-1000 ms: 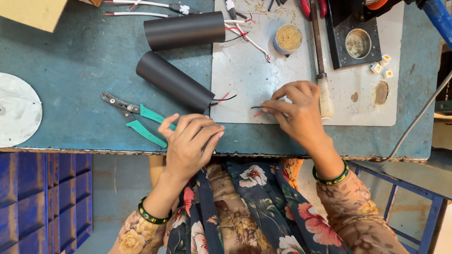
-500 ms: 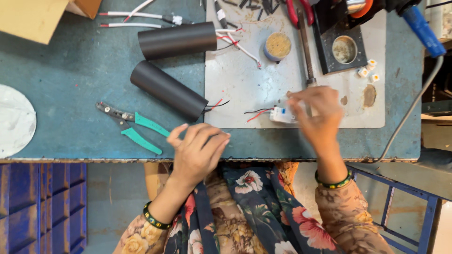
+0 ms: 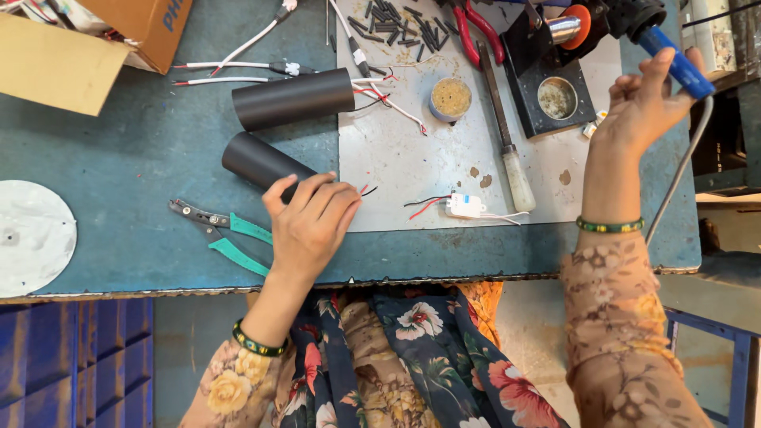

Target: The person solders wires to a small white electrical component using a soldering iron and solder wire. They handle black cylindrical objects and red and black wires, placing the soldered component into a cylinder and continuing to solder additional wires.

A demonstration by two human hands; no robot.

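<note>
Two hands at a cluttered blue worktop

Near the front edge, the left hand rests loosely spread on the near black tube, hiding its right end; the tube's long axis slants up-left, with green-handled pliers just beside it. Bare metal sheet lies between the hands. At the far right corner, the right hand is clamped on the blue-handled soldering iron, whose tip is hidden.
</note>
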